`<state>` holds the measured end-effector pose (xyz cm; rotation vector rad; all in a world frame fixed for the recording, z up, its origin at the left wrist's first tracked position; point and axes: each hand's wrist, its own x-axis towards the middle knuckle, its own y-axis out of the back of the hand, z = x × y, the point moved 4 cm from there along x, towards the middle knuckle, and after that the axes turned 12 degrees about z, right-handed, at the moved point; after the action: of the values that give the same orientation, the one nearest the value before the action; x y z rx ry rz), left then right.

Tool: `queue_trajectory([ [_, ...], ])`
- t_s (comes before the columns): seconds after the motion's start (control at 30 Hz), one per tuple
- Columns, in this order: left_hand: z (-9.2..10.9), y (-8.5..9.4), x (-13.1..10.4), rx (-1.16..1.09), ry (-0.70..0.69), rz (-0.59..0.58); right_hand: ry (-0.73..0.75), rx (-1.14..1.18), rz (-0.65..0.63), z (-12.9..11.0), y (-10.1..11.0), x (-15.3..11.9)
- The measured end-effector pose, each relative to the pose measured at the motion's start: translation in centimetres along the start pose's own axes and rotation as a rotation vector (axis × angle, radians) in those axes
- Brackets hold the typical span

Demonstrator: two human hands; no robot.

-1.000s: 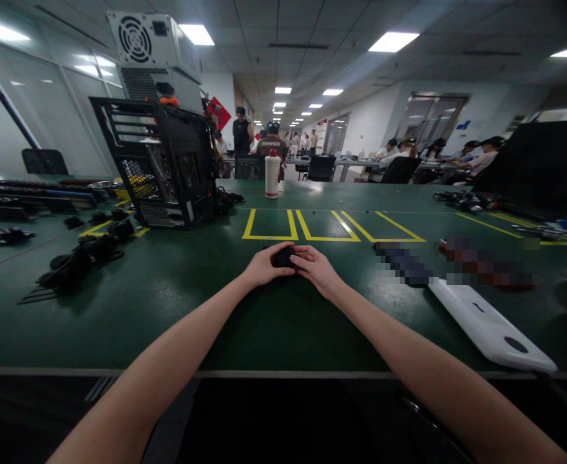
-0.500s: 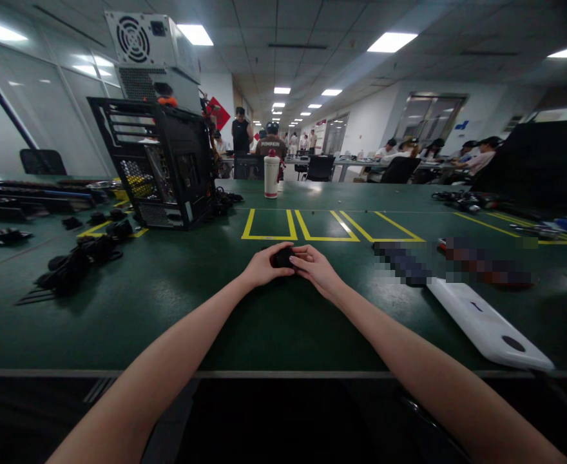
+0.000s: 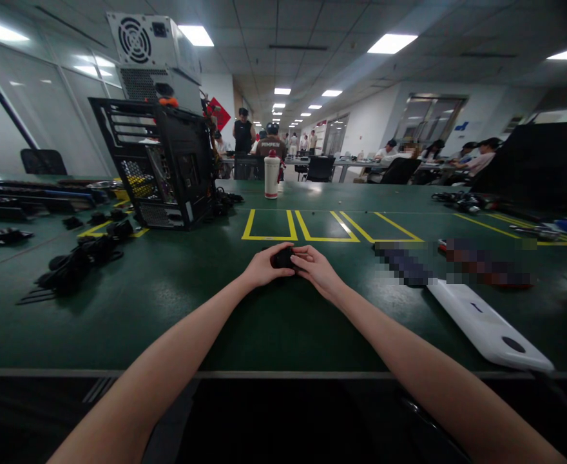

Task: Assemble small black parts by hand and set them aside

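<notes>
A small, dark black object (image 3: pixel 282 258) is held between my two hands over the middle of the green table; its kind does not show clearly. My left hand (image 3: pixel 263 267) wraps it from the left, thumb below and fingers above. From the right, the fingertips of my right hand (image 3: pixel 318 270) pinch its edge. Just beyond my hands, yellow tape outlines (image 3: pixel 269 237) mark the tabletop (image 3: pixel 283 322).
At the left stands a black computer case (image 3: pixel 177 167) with silver power supplies (image 3: pixel 143 42) stacked on it. Black cable bundles (image 3: pixel 71 267) lie nearer. A white bottle (image 3: pixel 271 177) stands beyond the tape. A white device (image 3: pixel 489 322) lies on the right. People sit farther back.
</notes>
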<state>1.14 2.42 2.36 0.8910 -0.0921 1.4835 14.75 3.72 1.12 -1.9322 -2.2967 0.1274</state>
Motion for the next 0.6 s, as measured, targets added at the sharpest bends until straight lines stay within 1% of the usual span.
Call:
queue_trajectory([
  [0.13,0.04,0.04,-0.04,0.002,-0.005,-0.003,-0.014,0.008,0.003,0.23,0.15,0.4],
  [0.27,-0.16,0.07,-0.05,0.011,-0.007,0.0,-0.018,-0.002,-0.026,0.37,0.19,0.63],
  [0.47,-0.31,-0.07,0.1,0.002,-0.011,0.01,-0.016,-0.011,-0.041,0.08,-0.04,0.18],
  [0.6,-0.17,0.0,0.05,0.01,0.001,0.01,0.012,-0.033,-0.006,-0.27,-0.15,-0.13],
])
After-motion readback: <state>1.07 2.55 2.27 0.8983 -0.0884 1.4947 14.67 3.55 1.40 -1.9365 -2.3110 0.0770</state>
